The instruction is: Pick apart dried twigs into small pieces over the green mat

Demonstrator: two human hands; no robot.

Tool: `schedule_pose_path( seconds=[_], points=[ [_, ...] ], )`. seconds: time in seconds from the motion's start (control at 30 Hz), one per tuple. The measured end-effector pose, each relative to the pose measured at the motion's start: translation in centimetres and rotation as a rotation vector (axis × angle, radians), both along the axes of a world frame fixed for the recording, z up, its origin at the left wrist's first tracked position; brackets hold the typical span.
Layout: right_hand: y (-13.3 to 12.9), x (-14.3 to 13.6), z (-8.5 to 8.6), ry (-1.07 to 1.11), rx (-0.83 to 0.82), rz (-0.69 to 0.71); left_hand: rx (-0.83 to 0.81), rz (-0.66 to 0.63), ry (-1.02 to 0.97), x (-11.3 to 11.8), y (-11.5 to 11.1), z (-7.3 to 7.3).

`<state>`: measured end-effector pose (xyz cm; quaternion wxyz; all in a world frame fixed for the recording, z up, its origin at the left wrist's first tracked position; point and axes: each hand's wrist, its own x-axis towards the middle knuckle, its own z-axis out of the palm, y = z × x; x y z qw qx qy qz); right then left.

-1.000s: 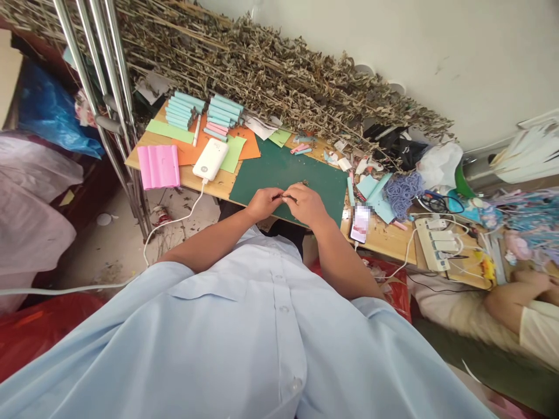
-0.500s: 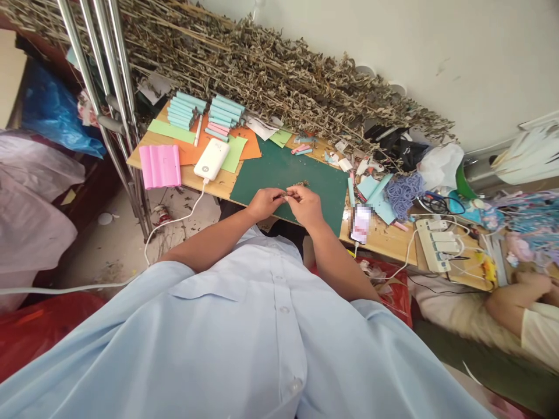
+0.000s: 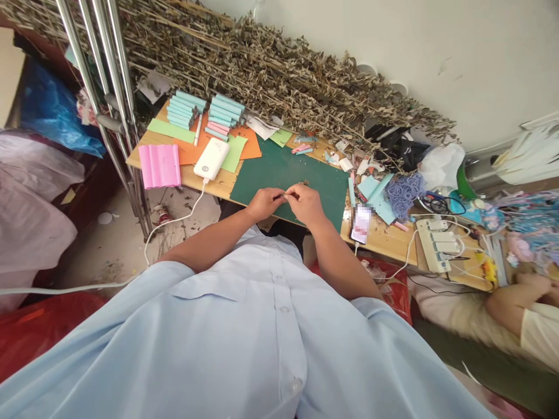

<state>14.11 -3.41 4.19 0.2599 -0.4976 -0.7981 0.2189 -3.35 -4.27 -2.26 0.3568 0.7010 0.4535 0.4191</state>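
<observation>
Over the near edge of the green cutting mat [image 3: 257, 171], my left hand [image 3: 264, 203] and my right hand [image 3: 305, 203] meet at their fingertips. Both are closed in a pinch on a small bit of dried leaves [image 3: 283, 196], mostly covered by the fingers. A few dried crumbs [image 3: 304, 183] lie on the mat just beyond my right hand. Short pink and blue paper rolls [image 3: 301, 149] rest at the mat's far edge.
Dried plant stalks [image 3: 262, 64] are heaped behind the table. Left stand blue paper rolls [image 3: 183, 107], a white power bank [image 3: 212, 159], pink paper [image 3: 159, 166] and metal crutches [image 3: 105, 70]. Right are a phone [image 3: 361, 224], purple yarn [image 3: 404, 195], a power strip [image 3: 437, 244] and another person's arm [image 3: 510, 302].
My right fingers have shifted slightly up and left over the dried leaves, so less of them shows. My left hand has hardly moved.
</observation>
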Motion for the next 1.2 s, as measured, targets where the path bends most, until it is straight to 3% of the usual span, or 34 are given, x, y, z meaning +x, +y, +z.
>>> schedule_pose_path(
  seconds=[0.27,0.63,0.97,1.2],
  points=[
    [-0.4,0.8,0.6,0.021,0.084,0.164,0.009,-0.014,0.002,-0.1,-0.1,0.2],
    [-1.1,1.2,0.7,-0.082,0.031,0.145,-0.001,-0.018,0.017,-0.1,0.0,0.2],
    [-0.8,-0.1,3.3,-0.289,-0.025,0.124,-0.012,-0.004,-0.009,0.0,-0.2,0.0],
    [-0.1,-0.6,3.6,-0.396,-0.038,0.114,0.037,-0.007,-0.005,0.0,-0.1,-0.4]
  ],
)
